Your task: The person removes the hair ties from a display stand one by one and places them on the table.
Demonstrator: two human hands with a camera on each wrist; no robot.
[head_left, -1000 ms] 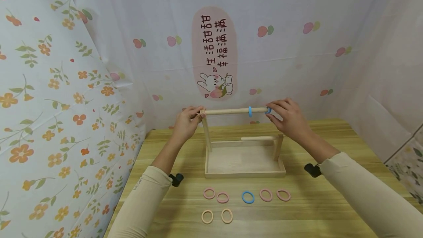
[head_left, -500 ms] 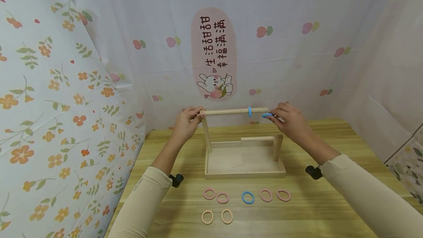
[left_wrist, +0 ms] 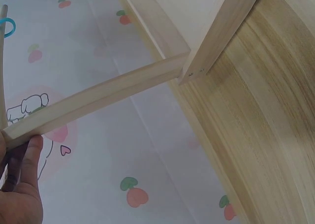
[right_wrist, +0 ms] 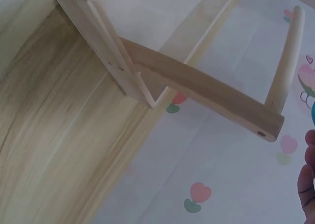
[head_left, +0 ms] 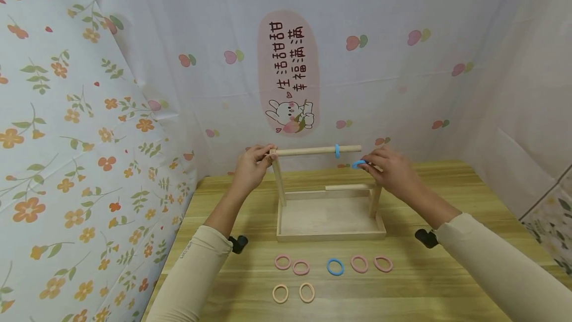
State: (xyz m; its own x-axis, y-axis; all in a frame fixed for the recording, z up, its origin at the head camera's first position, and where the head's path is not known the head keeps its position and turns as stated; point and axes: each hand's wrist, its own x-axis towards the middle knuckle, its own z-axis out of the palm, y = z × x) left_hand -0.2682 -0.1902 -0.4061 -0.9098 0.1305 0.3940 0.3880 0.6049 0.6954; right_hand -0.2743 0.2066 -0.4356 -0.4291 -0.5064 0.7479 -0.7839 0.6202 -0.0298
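In the head view, a wooden stand with a shallow tray base point(head_left: 330, 236) carries a tall left post point(head_left: 279, 183) and a shorter right post. From the tall post an upper rod point(head_left: 308, 151) runs rightward, with one blue ring point(head_left: 337, 151) hung on it. My left hand point(head_left: 251, 167) grips the post's top corner; in the left wrist view, fingers point(left_wrist: 30, 160) press against the post's end. My right hand point(head_left: 395, 170) pinches a second blue ring point(head_left: 359, 164), below and apart from the rod's free end. That hand is mostly cropped in the right wrist view.
A lower rod point(head_left: 348, 188) points left from the short post point(right_wrist: 206, 91). On the wooden table in front lie another blue ring point(head_left: 335, 267), several pink rings point(head_left: 301, 268) and two beige rings point(head_left: 280, 293). A patterned cloth point(head_left: 380, 88) hangs behind the stand.
My right hand has drawn its blue ring off the upper rod's free end, then lowered it a little. The left hand keeps its grip on the post.
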